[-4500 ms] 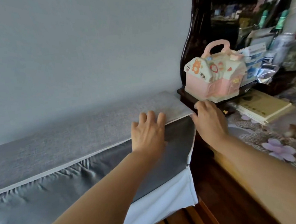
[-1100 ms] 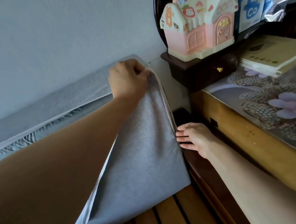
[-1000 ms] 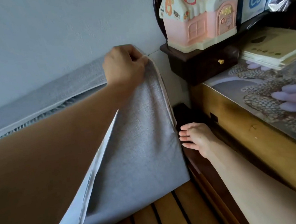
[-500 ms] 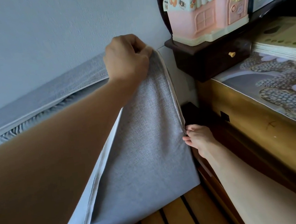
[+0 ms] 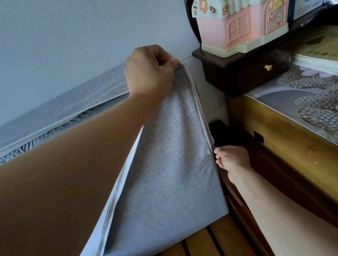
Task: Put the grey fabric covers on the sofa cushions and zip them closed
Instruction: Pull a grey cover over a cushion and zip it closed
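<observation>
The left hand is closed in a fist at the top corner of the cover, fingers curled tight over the grey fabric and pinching it up by the wall. Down at the cover's right edge, the right hand has its fingertips pinched together just beside a small metal zip pull on the white-trimmed seam; whether they actually grip the pull cannot be told, the contact is too small to make out. The cover hangs stretched between the two hands, draped over the end of the cushion, which leans along the wall and runs off to the left, its darker crinkled inner lining showing under a long open flap. A white-edged fold of the cover hangs loose at the lower left, under the left forearm. Below it all, the wooden slats of the sofa frame lie bare. To the right, a dark little drawer box carries a pink toy house, and a stack of books rests on the flowered table top beside it.
</observation>
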Tool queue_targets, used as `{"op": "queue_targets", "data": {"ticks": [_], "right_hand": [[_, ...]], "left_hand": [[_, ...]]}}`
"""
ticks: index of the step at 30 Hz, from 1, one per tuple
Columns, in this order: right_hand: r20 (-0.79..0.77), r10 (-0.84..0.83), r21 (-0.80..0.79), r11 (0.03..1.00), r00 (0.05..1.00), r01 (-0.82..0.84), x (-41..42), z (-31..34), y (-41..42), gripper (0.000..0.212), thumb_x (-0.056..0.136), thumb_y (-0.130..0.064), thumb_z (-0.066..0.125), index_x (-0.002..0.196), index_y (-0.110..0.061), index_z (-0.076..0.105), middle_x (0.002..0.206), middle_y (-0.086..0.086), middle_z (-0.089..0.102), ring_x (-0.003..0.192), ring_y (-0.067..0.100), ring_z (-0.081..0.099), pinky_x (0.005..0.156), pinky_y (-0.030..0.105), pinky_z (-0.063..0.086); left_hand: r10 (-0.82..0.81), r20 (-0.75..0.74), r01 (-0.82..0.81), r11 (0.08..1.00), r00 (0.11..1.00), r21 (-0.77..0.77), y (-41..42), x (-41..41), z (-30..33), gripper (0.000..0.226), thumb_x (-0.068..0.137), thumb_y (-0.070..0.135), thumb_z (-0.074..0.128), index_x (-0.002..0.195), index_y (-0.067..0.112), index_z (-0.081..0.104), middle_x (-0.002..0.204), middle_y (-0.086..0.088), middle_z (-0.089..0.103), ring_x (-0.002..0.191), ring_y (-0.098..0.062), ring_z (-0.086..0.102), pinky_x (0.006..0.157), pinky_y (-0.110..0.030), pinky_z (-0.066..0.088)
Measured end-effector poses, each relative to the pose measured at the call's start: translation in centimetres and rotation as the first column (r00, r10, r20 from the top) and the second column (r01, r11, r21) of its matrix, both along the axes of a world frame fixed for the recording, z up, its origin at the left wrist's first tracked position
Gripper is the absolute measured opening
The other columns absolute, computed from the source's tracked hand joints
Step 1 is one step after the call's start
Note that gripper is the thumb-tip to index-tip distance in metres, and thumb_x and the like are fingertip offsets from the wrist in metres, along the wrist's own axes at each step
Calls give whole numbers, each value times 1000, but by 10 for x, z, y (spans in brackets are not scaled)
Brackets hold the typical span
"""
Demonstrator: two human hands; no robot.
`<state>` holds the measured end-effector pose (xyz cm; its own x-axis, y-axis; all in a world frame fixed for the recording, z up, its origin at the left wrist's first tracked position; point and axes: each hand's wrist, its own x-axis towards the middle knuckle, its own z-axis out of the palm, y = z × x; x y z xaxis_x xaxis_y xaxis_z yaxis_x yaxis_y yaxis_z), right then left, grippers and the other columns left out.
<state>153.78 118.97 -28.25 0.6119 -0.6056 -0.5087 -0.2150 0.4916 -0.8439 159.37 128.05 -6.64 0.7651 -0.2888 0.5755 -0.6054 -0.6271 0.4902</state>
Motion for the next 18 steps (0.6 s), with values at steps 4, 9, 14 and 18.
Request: {"op": "queue_targets", "data": {"ticks": [4,9,14,18], "right_hand": [[66,-28,-34,999,997,30,-2,9,-1,29,86,9,52,62,-7,58,57,7,49,28,3,41,34,10,33],[139,-54,-30,998,989,59,-2,28,1,30,86,9,51,63,-8,58,58,5,48,33,3,42,35,10,33],[237,-42,-58,997,971,57,2,60,2,30,90,6,47,66,-8,58,59,3,48,44,6,42,37,10,34],[301,-4,-155,986,954,53,7,92,-2,30,93,-2,48,66,-10,58,59,0,51,48,6,44,43,12,36]], "left_hand": [[-5,0,5,1000,1000,2,0,-1,1,10,81,23,69,72,20,65,65,14,57,70,-7,57,69,-21,47],[-29,-26,28,999,999,-16,2,0,1,10,81,22,69,72,18,66,63,15,57,67,-6,57,67,-22,47],[-64,-77,62,998,995,-24,3,3,2,15,81,21,70,68,20,63,60,17,55,59,1,51,62,-19,43],[-62,-108,61,998,992,-16,4,4,4,14,80,23,71,68,19,64,62,12,58,63,-7,56,65,-22,45]]}}
